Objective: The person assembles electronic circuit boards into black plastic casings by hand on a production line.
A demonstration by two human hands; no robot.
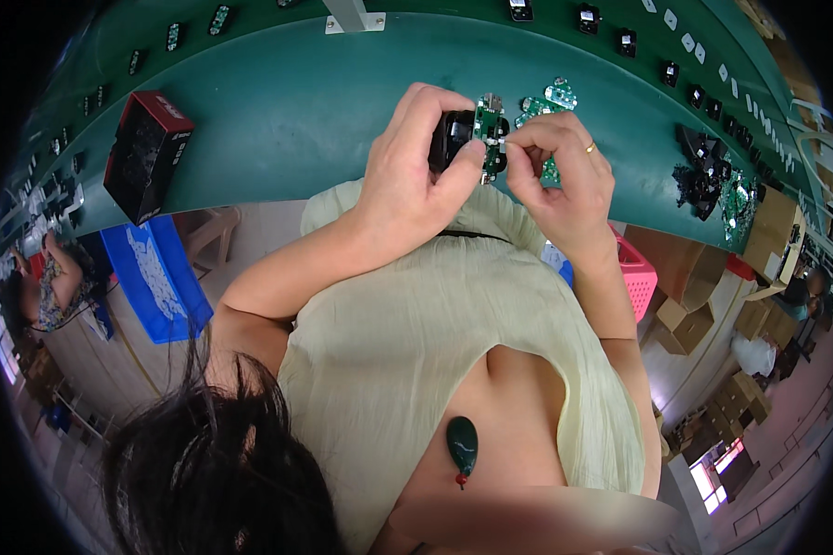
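Dial: places were read from the middle of the view, with twelve at the top edge.
Left hand (pixel 407 162): at twelve o'clock, its fingers curled around a black casing (pixel 451 134), gripping it, while the thumb pressed against a green circuit board.
Green circuit board (pixel 487 120): at one o'clock, raised over the table, standing on edge against the three o'clock side of the casing.
Right hand (pixel 567 176): just beside the board on its three o'clock side, thumb and forefinger tips pinched together at a small pale piece (pixel 496 141) on the board; the piece was too small to tell whether it was gripped. A ring (pixel 591 147) circled one finger.
Loose boards (pixel 561 93): near one o'clock, in a heap on the green table (pixel 278 111), partly hidden behind the right hand.
Black and red box (pixel 137 157): at ten o'clock, tilted in view, near the table's edge.
Dark parts (pixel 703 166): piled at two o'clock, with more boards (pixel 739 208) just beside them toward three.
Green strip (pixel 472 26): along the far side from eleven to two o'clock, carrying spaced-out boards, black pieces and white pieces.
Blue tray (pixel 171 301): at nine o'clock, below the tabletop.
Pink basket (pixel 637 282): at three o'clock, beyond the right forearm.
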